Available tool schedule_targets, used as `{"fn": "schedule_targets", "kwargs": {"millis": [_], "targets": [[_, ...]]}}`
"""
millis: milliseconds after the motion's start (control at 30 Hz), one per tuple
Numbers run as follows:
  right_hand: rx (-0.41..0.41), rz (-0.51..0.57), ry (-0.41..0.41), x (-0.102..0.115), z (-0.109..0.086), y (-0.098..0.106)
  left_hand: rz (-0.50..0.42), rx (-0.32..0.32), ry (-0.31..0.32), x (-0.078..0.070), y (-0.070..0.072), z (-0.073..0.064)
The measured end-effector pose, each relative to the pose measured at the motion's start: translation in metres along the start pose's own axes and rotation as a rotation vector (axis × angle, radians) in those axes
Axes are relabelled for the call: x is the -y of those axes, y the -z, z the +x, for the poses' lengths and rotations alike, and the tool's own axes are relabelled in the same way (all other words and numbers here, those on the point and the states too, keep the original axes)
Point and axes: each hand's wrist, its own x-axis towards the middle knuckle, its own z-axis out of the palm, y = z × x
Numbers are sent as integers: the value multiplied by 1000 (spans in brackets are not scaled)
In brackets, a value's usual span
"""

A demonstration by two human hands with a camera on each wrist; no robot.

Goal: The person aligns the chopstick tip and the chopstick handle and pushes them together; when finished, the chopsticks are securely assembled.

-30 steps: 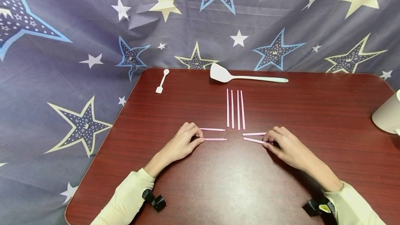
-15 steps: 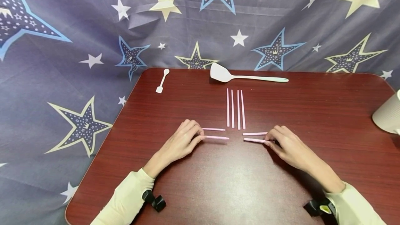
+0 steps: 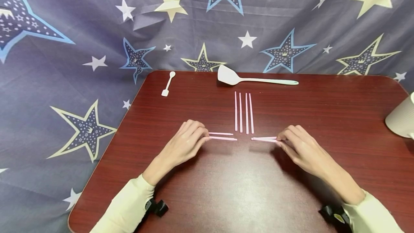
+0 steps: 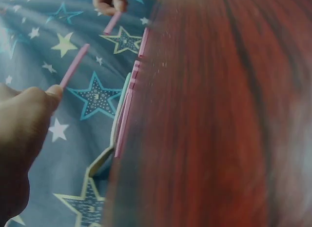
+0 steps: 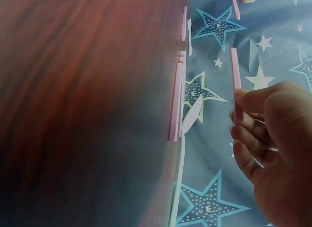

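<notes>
Thumb and fingertips of my left hand (image 3: 182, 141) pinch one end of a slim pink stick (image 4: 74, 66), raised above the table and pointing right. Just beyond it lies another pink stick (image 3: 220, 133), partly behind the fingers. My right hand (image 3: 305, 150) pinches a similar pink stick (image 5: 235, 66) pointing left, also raised, its far end free. In the head view this overlaps a further stick (image 3: 264, 138) on the table. Several tapered pink sticks (image 3: 240, 114) lie side by side between and beyond the hands, pointing away from me.
A white spatula (image 3: 229, 76) with a pale green handle lies near the table's back edge. A small white double-ended spoon (image 3: 168, 83) is at the back left. On the right stands a ribbed cream mug (image 3: 401, 118). A star-patterned cloth (image 3: 106, 21) hangs behind the table (image 3: 339, 107).
Both hands have raised their pinched sticks off the table. The left one has moved up toward the stick lying beyond it; the right one has swung level, overlapping its neighbour. Other items stay put.
</notes>
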Motion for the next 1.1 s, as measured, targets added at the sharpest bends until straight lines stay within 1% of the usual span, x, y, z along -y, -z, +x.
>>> {"fn": "schedule_targets", "kwargs": {"millis": [200, 400, 667, 900, 1100], "targets": [[-26, 3, 24, 8, 7, 7, 37, -13, -24, -3, 8, 6], [-43, 14, 55, 17, 16, 15, 38, -29, -43, -6, 13, 13], [-17, 19, 49, 28, 23, 21, 22, -55, -63, -12, 18, 21], [-22, 32, 78, 32, 26, 19, 12, -60, -79, -15, 19, 22], [3, 44, 63, 33, 26, 18, -2, -65, -80, -17, 19, 22]]}}
